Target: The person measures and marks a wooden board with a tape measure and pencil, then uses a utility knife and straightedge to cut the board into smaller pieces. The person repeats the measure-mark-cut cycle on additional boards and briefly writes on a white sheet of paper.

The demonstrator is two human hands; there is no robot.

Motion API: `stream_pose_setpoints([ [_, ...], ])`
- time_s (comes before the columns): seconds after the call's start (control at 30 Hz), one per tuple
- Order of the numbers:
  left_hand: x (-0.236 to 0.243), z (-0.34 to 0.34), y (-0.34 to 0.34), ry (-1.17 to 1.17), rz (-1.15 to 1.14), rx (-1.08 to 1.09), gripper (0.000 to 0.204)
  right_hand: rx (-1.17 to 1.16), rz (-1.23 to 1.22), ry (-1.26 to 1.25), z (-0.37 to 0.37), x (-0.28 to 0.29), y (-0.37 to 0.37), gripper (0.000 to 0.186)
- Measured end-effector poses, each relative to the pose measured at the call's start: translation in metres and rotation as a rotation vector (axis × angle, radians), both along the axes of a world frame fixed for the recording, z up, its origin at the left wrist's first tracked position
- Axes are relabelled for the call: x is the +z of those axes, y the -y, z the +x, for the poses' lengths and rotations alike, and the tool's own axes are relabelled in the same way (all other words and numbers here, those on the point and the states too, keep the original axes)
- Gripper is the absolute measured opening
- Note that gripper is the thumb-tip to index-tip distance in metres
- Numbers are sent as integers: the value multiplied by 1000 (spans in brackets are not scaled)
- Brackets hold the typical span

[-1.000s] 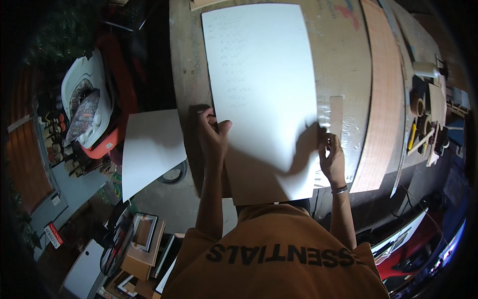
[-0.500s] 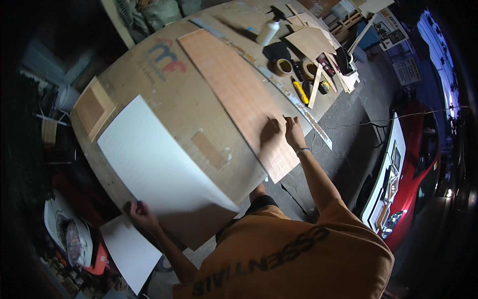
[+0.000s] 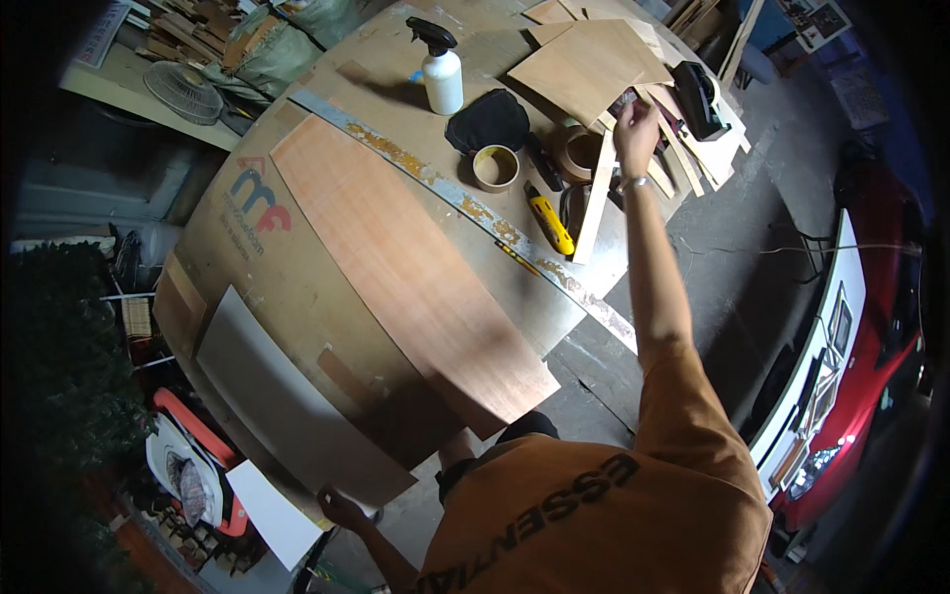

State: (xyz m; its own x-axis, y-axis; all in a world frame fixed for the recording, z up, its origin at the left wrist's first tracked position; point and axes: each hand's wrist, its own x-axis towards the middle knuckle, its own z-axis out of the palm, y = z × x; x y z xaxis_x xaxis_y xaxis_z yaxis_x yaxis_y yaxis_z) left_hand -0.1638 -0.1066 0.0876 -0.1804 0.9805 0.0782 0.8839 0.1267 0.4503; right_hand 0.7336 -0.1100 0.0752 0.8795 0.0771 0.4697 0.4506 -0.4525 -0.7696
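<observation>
My right hand (image 3: 636,141) reaches over wood strips (image 3: 596,203) on the right of the table, fingers curled; whatever they grip is hidden. Near the white sheet's (image 3: 287,396) close corner is my left hand (image 3: 343,507), its fingers curled too, their contents too small to make out. A long plywood strip (image 3: 396,257) lies across the table, beside a worn metal straightedge (image 3: 416,168). On the straightedge rests a yellow-and-black pencil (image 3: 517,258). A yellow utility knife (image 3: 550,223) and tape rolls (image 3: 495,168) lie farther right.
A spray bottle (image 3: 442,79), a black pouch (image 3: 487,121), thin plywood pieces (image 3: 584,69) and a black tape dispenser (image 3: 701,104) occupy the table's far side. Below its left edge are a white board (image 3: 272,515) and a red-and-white container (image 3: 188,475). A red car (image 3: 871,396) stands right.
My right hand has left the plywood strip and moved farther away to the wood strips. A pencil now shows on the straightedge. The left hand stays by the white sheet; the view has shifted.
</observation>
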Motion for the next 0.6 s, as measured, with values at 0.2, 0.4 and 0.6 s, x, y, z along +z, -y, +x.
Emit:
stream_pose_setpoints([
  [0.2, 8, 106, -9, 50, -170, -185, 23, 169, -339, -740, 123, -73, -7, 53],
  [0.4, -2, 188, -24, 368, -343, -282, 21, 243, 237, -950, 130, -89, -17, 18],
  [0.6, -13, 229, 3, 398, -464, -419, 21, 392, 522, -1035, 115, -42, -10, 10],
])
